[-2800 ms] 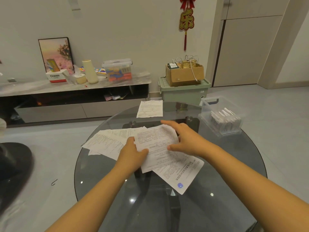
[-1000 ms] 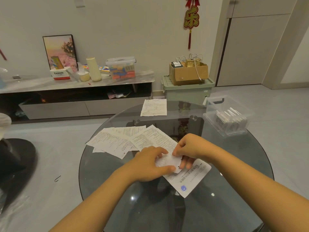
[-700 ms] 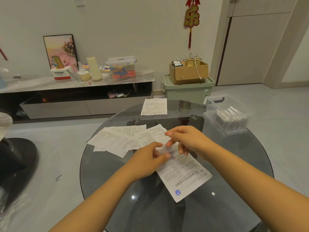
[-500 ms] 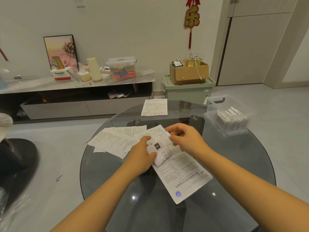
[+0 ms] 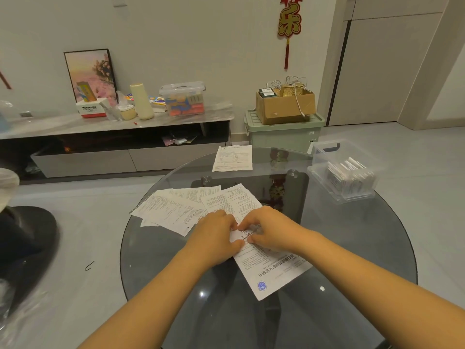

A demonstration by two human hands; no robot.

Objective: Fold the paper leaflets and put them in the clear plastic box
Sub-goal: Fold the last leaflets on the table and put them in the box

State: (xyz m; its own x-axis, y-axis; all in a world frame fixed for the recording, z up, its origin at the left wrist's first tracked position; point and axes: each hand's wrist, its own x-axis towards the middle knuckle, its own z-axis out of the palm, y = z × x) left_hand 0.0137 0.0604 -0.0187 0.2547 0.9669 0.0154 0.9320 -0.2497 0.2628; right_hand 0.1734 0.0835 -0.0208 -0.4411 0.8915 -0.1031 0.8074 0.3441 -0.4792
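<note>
Both hands meet over the middle of the round glass table (image 5: 357,248). My left hand (image 5: 217,235) and my right hand (image 5: 269,229) pinch a small folded leaflet (image 5: 239,235) between their fingertips, pressing it down. It rests on a large open leaflet (image 5: 271,270) with a blue logo. A fan of flat leaflets (image 5: 173,207) spreads to the left. One more sheet (image 5: 232,157) lies at the far edge. The clear plastic box (image 5: 344,170) stands at the right, holding several folded leaflets.
Beyond the table are a low TV cabinet (image 5: 120,127) with clutter, a green storage bin (image 5: 284,133) under a cardboard box (image 5: 284,105), and a dark chair (image 5: 22,238) at the left. Grey floor surrounds the table.
The leaflet went from a wide sheet to a small folded packet. My hands drew together and now press it down on the large sheet.
</note>
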